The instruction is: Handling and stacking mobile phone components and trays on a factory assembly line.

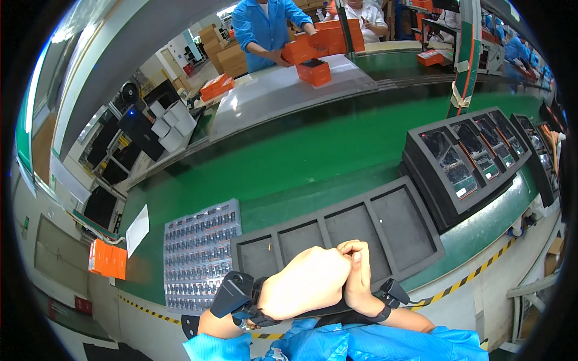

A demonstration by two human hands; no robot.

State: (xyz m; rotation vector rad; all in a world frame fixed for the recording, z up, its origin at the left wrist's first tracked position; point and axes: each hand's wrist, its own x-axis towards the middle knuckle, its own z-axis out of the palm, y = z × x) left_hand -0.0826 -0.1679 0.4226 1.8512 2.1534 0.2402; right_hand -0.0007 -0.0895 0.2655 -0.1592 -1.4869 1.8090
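Note:
My left hand (310,281) and my right hand (357,278) meet at the front of the bench, fingers closed and touching. Whatever they pinch is hidden behind the fingers. A dark edge shows beneath them, too covered to name. Directly beyond lies a black foam tray (404,231) with several shallow compartments. Its left compartment holds a tiny orange-brown piece (269,246), and a white speck (380,221) sits in the right one. Left of my hands is a clear plastic tray (233,208) filled with rows of small dark parts. Each wrist wears a black strapped device.
Stacked black trays (414,175) at the right hold dark wrapped devices. Orange boxes (108,259) and a white sheet (138,230) are at the left edge. Across the green bench (301,165), a person in blue (265,27) handles orange boxes. A green post (465,78) rises at the far right.

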